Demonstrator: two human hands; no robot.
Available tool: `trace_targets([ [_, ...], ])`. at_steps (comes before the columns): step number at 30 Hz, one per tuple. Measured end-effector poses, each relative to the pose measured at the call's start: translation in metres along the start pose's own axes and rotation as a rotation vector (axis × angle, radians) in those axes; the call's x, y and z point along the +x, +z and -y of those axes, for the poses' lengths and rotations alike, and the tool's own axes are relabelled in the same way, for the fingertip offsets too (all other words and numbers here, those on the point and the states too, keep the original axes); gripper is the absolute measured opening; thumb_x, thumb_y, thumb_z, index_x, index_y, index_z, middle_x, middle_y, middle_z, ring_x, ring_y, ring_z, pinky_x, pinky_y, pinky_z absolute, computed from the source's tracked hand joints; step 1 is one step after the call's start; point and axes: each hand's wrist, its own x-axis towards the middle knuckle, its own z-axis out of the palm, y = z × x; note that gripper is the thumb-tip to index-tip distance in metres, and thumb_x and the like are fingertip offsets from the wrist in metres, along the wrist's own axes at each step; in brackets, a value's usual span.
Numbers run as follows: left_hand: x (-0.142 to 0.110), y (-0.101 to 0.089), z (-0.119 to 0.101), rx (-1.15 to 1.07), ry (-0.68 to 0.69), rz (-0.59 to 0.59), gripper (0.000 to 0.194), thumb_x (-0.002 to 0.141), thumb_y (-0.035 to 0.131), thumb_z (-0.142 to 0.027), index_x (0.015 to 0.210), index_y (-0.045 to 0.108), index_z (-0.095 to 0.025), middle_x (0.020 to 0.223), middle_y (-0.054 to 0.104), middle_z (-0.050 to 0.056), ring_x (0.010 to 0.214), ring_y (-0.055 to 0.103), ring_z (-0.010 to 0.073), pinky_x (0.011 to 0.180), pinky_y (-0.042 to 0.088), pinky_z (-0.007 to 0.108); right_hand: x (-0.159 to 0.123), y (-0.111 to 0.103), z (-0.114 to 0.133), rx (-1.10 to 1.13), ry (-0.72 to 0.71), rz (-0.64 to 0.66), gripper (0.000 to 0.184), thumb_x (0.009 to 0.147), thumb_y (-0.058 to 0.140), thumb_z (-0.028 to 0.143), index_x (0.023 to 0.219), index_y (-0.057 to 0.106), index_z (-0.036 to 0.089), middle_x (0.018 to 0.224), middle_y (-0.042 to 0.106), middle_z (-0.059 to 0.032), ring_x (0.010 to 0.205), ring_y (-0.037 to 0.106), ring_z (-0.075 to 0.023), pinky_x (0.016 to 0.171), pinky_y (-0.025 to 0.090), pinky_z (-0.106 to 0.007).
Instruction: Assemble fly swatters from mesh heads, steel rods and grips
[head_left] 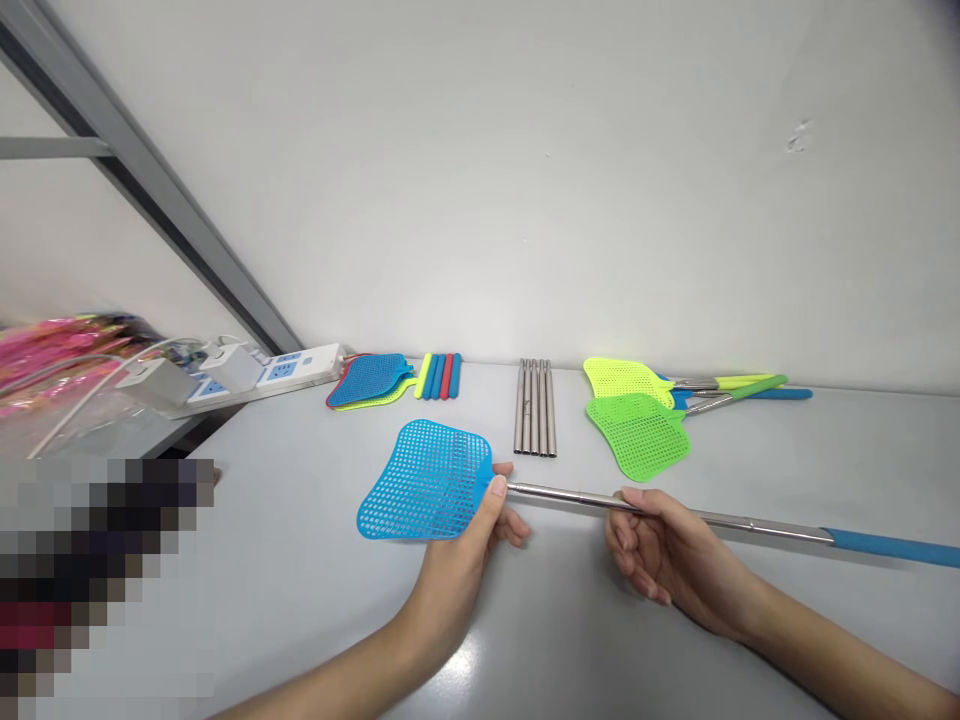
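One blue fly swatter (pixel 427 480) is in hand, and we log it first: a flexible plastic mesh head (pixel 416 500) with rounded corners and square holes, a slim steel shaft (pixel 577 497), and a blue foam grip (pixel 885 545) running off the right edge of the view. Our left hand (pixel 457 560) pinches the swatter's neck between thumb and bent fingers, the head sticking out to the left of them. Our right hand (pixel 667 560) sits further along the shaft, its fingers curled and slightly spread beneath it, a thumb resting on top, so the steel passes between them. On the pale grey table (pixel 285 560) we count, along the back, one blue swatter (pixel 367 380) stacked on a yellow one, five foam handles (pixel 441 376) in yellow, blue and red laid side by side, five steel tubes (pixel 535 408) in a tight row, and, at right, one yellow swatter (pixel 622 380) and one green swatter (pixel 637 435), both with steel shafts, beside one blue handle (pixel 780 394). Further left lie one white power strip (pixel 300 365) with white chargers (pixel 154 385) plugged in, near a bundle of pink plastic wrap (pixel 60 355).
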Motion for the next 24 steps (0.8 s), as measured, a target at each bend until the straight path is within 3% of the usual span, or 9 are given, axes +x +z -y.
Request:
trace_targets([
  [10, 0.0003, 0.0005, -0.0003, -0.008, 0.008, -0.014, 0.029, 0.082, 0.049, -0.041, 0.099, 0.052, -0.018, 0.063, 0.058, -0.001, 0.062, 0.052, 0.0128, 0.070, 0.041, 0.029, 0.0003, -0.0004, 0.0004, 0.005, 0.011, 0.004, 0.039, 0.085, 0.040, 0.036, 0.056, 0.053, 0.013, 0.051, 0.055, -0.0024, 0.037, 0.048, -0.0084, 0.032, 0.025, -0.017],
  [16, 0.0003, 0.0003, -0.0008, 0.003, 0.009, -0.002, 0.032, 0.084, 0.047, -0.040, 0.108, 0.049, -0.019, 0.063, 0.057, -0.001, 0.063, 0.051, 0.0128, 0.071, 0.040, 0.029, -0.0002, -0.0013, 0.0002, 0.003, 0.010, 0.009, 0.039, 0.085, 0.040, 0.037, 0.057, 0.053, 0.014, 0.052, 0.055, -0.0020, 0.037, 0.048, -0.0085, 0.032, 0.024, -0.017],
  [24, -0.0011, 0.0017, -0.0048, 0.019, -0.007, -0.022, 0.030, 0.084, 0.047, -0.040, 0.106, 0.052, -0.019, 0.063, 0.057, -0.001, 0.063, 0.050, 0.0129, 0.071, 0.039, 0.030, -0.0007, -0.0012, 0.0002, -0.019, 0.007, 0.000, 0.039, 0.083, 0.042, 0.038, 0.055, 0.053, 0.014, 0.050, 0.053, -0.0014, 0.036, 0.046, -0.0079, 0.032, 0.023, -0.017],
])
